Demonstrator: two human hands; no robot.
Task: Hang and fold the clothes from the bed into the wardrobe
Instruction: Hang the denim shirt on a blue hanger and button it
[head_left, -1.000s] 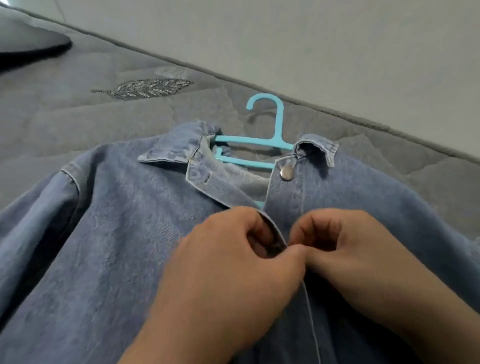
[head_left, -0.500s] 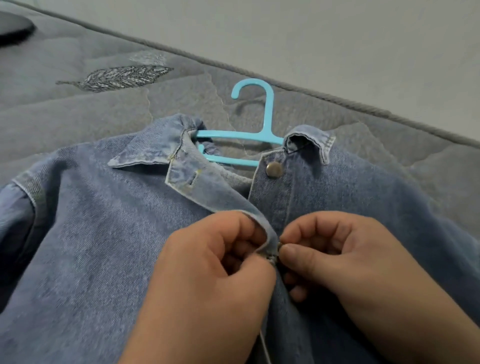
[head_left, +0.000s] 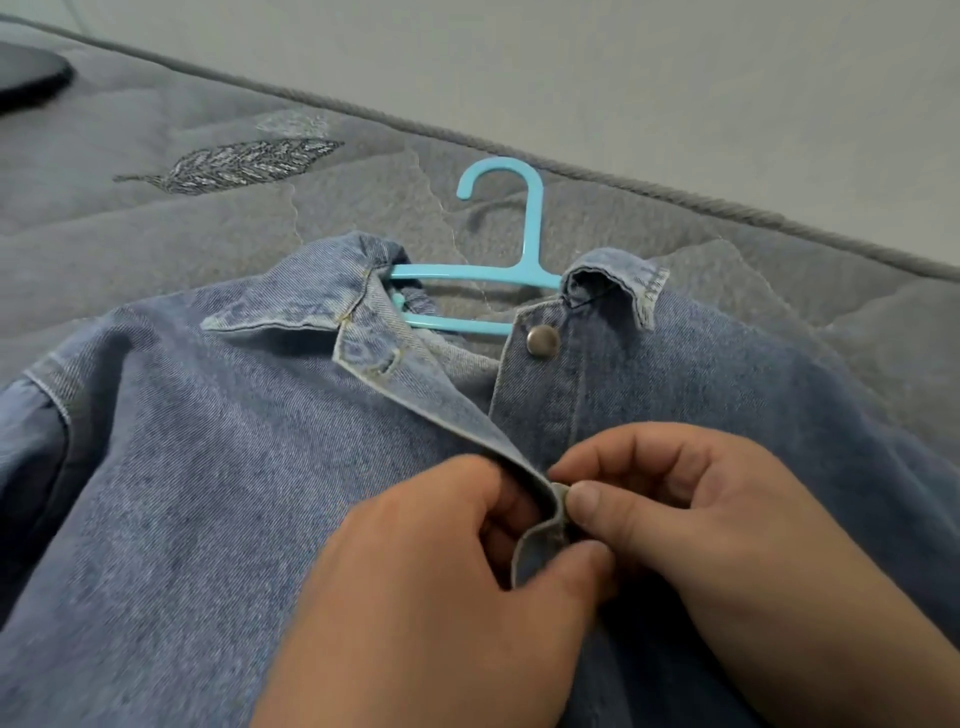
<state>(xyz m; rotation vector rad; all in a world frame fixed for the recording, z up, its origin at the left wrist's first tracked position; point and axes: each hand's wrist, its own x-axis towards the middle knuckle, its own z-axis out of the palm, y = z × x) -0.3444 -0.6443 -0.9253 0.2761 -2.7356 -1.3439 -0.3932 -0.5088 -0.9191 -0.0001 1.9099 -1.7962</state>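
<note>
The left grip pinches the buttonhole edge of the jacket, thumb on top. The right grip pinches the second button just beside it. Half a second ago the edges were squeezed tight together; now the flap curls up and the button's rim shows (going through the hole, I judge, not yet fastened). The top button is undone. The hanger sits inside the collar, hook out on the bed, where the jacket lies. No wardrobe in view.
</note>
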